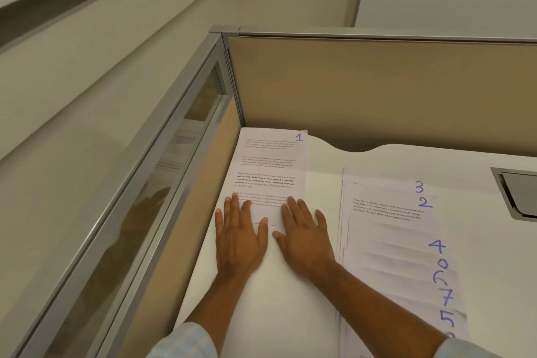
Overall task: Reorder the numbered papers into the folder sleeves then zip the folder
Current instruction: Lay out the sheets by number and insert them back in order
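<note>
- Entering over the near edge of the desk (276, 299), two forearms in pale sleeves (186, 343) reach toward its far left corner.
- Left hand (238, 238): open and flat, fingers straight and slightly spread. The palm rests on the desk and the fingertips press the near left part of sheet 1 (273, 166). It grips nothing.
- Right hand (305, 235): likewise open and flat, just beside the left hand. Its fingertips lie on the near right part of the same sheet.
- Sheet 1: a printed page marked "1" in blue at its far right corner. It lies flat in the far left corner of the desk, along the left side panel (162, 171), with its far end at the foot of the back panel (377, 90).
- Fanned stack of papers (386, 241): lies to the right of the hands, overlapped from the near edge toward the back. The blue numbers read 3, 2, 4, 0, 6, 7, 5 from far to near. Neither hand touches it.
- Cable hatch (520, 195): a grey recessed frame at the right edge of the view, beyond the stack.
</note>
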A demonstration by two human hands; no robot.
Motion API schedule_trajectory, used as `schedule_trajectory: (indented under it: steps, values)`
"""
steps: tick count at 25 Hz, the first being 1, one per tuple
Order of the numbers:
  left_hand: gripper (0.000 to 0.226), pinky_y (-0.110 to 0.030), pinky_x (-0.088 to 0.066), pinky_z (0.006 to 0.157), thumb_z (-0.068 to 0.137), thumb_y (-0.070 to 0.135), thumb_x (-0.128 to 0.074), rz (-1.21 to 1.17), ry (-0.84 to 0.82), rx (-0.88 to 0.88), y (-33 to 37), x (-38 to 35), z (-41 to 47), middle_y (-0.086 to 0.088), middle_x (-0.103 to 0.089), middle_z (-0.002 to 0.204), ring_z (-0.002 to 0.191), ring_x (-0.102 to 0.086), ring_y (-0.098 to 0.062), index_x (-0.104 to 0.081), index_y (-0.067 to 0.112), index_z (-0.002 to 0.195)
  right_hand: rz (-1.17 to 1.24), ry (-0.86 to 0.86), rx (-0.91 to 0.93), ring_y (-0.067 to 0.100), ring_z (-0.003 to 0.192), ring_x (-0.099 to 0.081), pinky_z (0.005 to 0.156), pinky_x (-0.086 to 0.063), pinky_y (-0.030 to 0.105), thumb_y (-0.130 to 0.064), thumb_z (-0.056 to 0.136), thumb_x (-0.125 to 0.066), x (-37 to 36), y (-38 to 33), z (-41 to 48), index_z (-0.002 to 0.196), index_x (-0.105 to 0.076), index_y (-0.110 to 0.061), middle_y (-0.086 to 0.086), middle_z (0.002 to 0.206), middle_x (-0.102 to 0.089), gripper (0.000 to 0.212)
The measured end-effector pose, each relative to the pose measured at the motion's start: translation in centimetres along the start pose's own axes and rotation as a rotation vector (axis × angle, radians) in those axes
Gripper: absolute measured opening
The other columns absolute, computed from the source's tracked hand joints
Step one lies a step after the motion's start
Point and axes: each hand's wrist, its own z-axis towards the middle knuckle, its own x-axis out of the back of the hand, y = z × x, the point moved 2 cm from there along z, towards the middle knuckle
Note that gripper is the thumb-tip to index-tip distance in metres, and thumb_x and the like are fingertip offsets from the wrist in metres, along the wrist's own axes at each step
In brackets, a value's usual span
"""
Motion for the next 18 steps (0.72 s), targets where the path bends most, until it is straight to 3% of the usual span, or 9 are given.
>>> schedule_trajectory:
  steps: [7,14,18]
  values:
    - [0.067,-0.051,-0.02,0.129,0.101,0.05,-0.037,-0.04,0.006,0.017,-0.1,0.0,0.0,-0.015,-0.03,0.168,0.16,-0.017,-0.027,-0.044,0.008,0.153,0.035,0.016,0.008,0.024,0.161,0.005,0.128,0.003,0.047,-0.074,0.074,0.033,0.9,-0.5,-0.7,0.167,0.0,-0.02,0.002,0.174,0.009,0.111]
    - [0.065,-0.052,-0.019,0.129,0.103,0.048,-0.039,-0.116,0.049,-0.012,0.2,0.3,0.0,-0.012,-0.029,0.17,0.16,-0.017,-0.026,-0.039,0.011,0.156,0.093,0.033,-0.095,0.023,0.161,-0.004,0.129,-0.003,0.046,-0.059,0.107,-0.023,3.2,2.9,-1.6,0.166,-0.009,-0.021,0.002,0.175,-0.002,0.072]
    - [0.067,-0.053,-0.021,0.128,0.101,0.054,-0.038,-0.11,0.053,-0.061,1.4,0.9,-0.4,-0.012,-0.035,0.166,0.156,-0.027,-0.032,-0.042,0.012,0.154,0.104,0.068,-0.142,0.024,0.161,-0.005,0.129,-0.006,0.045,-0.057,0.108,-0.032,4.6,5.6,-2.3,0.166,-0.013,-0.022,0.001,0.175,-0.002,0.07]
